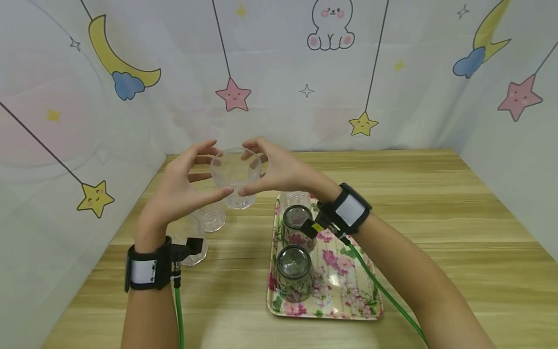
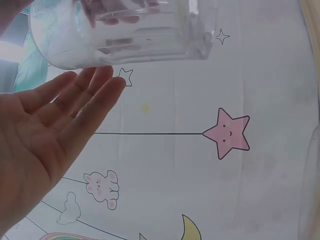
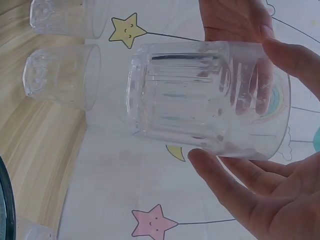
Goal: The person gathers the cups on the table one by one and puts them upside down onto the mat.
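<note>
A clear drinking glass (image 1: 236, 169) with a faceted lower part is held upright in the air, its mouth facing up. My left hand (image 1: 176, 189) holds its left side with the thumb in front and the fingers behind. On the other side my right hand (image 1: 283, 169) grips it between thumb and fingers, the two thumb tips close together. In the right wrist view the glass (image 3: 200, 100) lies sideways across the picture, and the left fingers show through its wall. The left wrist view shows only part of the glass (image 2: 150, 35), at the top.
Two more clear glasses (image 1: 212, 218) stand on the wooden table (image 1: 244, 291) at the left, partly behind my left hand and wrist. Right of them lies a floral tray (image 1: 344, 295), with two dark-tinted upside-down glasses (image 1: 294, 274) and a clear one (image 1: 296, 198) along its left side.
</note>
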The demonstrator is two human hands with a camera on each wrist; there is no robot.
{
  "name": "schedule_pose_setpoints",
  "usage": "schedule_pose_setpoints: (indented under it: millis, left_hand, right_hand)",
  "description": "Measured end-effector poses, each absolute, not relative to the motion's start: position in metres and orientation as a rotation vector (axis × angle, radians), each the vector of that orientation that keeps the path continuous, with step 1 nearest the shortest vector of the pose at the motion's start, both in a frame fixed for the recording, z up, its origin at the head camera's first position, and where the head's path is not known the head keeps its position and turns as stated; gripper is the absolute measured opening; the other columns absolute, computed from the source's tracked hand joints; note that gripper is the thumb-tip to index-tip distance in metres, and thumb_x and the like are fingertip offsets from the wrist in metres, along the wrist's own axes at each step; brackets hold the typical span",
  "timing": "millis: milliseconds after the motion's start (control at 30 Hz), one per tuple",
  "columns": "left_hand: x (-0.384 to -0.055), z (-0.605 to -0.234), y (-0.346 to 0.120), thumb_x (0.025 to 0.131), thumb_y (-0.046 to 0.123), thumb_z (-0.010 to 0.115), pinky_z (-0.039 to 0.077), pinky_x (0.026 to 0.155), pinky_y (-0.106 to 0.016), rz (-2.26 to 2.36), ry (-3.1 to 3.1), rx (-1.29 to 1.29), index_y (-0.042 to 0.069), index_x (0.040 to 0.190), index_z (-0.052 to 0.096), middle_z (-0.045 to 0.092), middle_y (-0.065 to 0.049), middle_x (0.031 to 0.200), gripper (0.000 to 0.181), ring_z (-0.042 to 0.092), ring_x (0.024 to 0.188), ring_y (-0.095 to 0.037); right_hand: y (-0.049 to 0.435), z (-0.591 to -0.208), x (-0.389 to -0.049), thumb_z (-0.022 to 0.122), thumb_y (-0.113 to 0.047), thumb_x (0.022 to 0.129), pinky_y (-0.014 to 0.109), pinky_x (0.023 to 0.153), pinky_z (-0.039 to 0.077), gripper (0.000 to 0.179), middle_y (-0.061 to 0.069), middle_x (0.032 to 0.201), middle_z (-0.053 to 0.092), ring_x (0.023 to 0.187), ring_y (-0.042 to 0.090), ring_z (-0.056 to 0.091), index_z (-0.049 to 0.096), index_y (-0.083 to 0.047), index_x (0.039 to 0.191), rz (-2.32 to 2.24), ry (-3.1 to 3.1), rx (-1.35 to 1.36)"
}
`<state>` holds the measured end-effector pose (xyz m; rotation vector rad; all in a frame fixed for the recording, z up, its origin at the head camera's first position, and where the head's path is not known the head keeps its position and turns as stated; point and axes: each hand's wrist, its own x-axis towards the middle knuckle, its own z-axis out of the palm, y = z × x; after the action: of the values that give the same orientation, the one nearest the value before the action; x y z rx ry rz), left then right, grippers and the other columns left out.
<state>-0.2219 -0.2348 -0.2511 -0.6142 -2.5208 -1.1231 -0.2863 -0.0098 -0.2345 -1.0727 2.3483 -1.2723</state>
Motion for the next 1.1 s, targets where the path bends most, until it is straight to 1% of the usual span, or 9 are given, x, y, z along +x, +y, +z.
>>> schedule_pose_setpoints:
  millis: [67, 167, 233, 300, 367, 467, 600, 833, 1100]
  left_hand:
    - [-0.222, -0.251, -0.234, 0.075, 0.01, 0.082, 0.052, 0.096, -0.048, -1.138, -2.474, -0.616, 0.015, 0.148, 0.036, 0.053, -0.011, 0.133, 0.087, 0.053, 0.123, -0.029]
    - [-0.223, -0.251, -0.232, 0.074, 0.005, 0.081, 0.054, 0.095, -0.029, -1.171, -2.404, -0.612, 0.017, 0.147, 0.037, 0.053, -0.009, 0.133, 0.086, 0.053, 0.122, -0.024]
    - [-0.223, -0.251, -0.229, 0.074, 0.002, 0.08, 0.052, 0.093, -0.017, -1.212, -2.359, -0.611, 0.018, 0.147, 0.038, 0.053, -0.008, 0.133, 0.085, 0.053, 0.121, -0.02]
    - [-0.223, -0.25, -0.226, 0.075, -0.001, 0.078, 0.049, 0.091, -0.01, -1.265, -2.318, -0.61, 0.018, 0.146, 0.039, 0.053, -0.007, 0.133, 0.084, 0.053, 0.12, -0.016]
    - [-0.222, -0.249, -0.224, 0.075, -0.002, 0.077, 0.049, 0.091, -0.01, -1.318, -2.283, -0.611, 0.017, 0.146, 0.039, 0.052, -0.008, 0.134, 0.082, 0.053, 0.119, -0.012]
    - [-0.221, -0.248, -0.22, 0.076, -0.005, 0.075, 0.051, 0.09, -0.011, -1.385, -2.245, -0.611, 0.01, 0.142, 0.043, 0.053, -0.009, 0.134, 0.076, 0.055, 0.116, -0.008]
    - [-0.221, -0.249, -0.217, 0.076, -0.006, 0.075, 0.052, 0.09, -0.014, -1.445, -2.226, -0.61, 0.003, 0.136, 0.047, 0.055, -0.008, 0.131, 0.067, 0.057, 0.112, -0.008]
    - [-0.222, -0.251, -0.213, 0.074, -0.001, 0.079, 0.052, 0.09, -0.015, -1.39, -2.283, -0.616, 0.009, 0.136, 0.048, 0.056, -0.004, 0.13, 0.069, 0.056, 0.115, -0.007]
    - [-0.222, -0.251, -0.208, 0.072, -0.001, 0.08, 0.054, 0.085, -0.016, -1.39, -2.27, -0.63, 0.009, 0.133, 0.051, 0.059, -0.006, 0.127, 0.068, 0.058, 0.11, -0.008]
  right_hand:
    - [-0.009, -0.233, -0.284, 0.083, -0.025, 0.073, 0.03, 0.091, 0.055, 0.09, 0.005, 0.137, 0.048, 0.124, 0.023, 0.049, 0.031, -0.009, 0.145, -1.328, 2.349, -1.079]
    - [-0.007, -0.23, -0.281, 0.084, -0.024, 0.073, 0.033, 0.093, 0.055, 0.089, 0.005, 0.136, 0.05, 0.125, 0.023, 0.049, 0.033, -0.009, 0.144, -1.4, 2.356, -1.099]
    - [-0.006, -0.228, -0.279, 0.084, -0.025, 0.072, 0.034, 0.093, 0.056, 0.088, 0.005, 0.135, 0.051, 0.125, 0.022, 0.05, 0.035, -0.009, 0.143, -1.435, 2.368, -1.109]
    - [-0.004, -0.226, -0.276, 0.084, -0.024, 0.072, 0.035, 0.092, 0.056, 0.086, 0.005, 0.135, 0.052, 0.123, 0.022, 0.052, 0.036, -0.009, 0.142, -1.462, 2.378, -1.124]
    - [-0.002, -0.224, -0.274, 0.084, -0.024, 0.072, 0.033, 0.09, 0.057, 0.084, 0.006, 0.134, 0.053, 0.121, 0.022, 0.053, 0.038, -0.01, 0.141, -1.482, 2.388, -1.142]
    - [0.001, -0.221, -0.272, 0.084, -0.024, 0.072, 0.03, 0.087, 0.058, 0.081, 0.007, 0.132, 0.054, 0.118, 0.021, 0.054, 0.041, -0.009, 0.139, -1.508, 2.398, -1.169]
    - [0.004, -0.218, -0.27, 0.083, -0.025, 0.072, 0.027, 0.085, 0.058, 0.078, 0.005, 0.131, 0.055, 0.116, 0.018, 0.055, 0.043, -0.01, 0.137, -1.514, 2.415, -1.18]
    - [0.008, -0.214, -0.265, 0.084, -0.027, 0.072, 0.028, 0.083, 0.058, 0.078, 0.003, 0.13, 0.056, 0.115, 0.018, 0.056, 0.044, -0.011, 0.137, -1.493, 2.445, -1.194]
    - [0.013, -0.213, -0.261, 0.083, -0.025, 0.073, 0.029, 0.085, 0.058, 0.078, 0.005, 0.131, 0.055, 0.116, 0.019, 0.055, 0.042, -0.01, 0.138, -1.491, 2.433, -1.219]
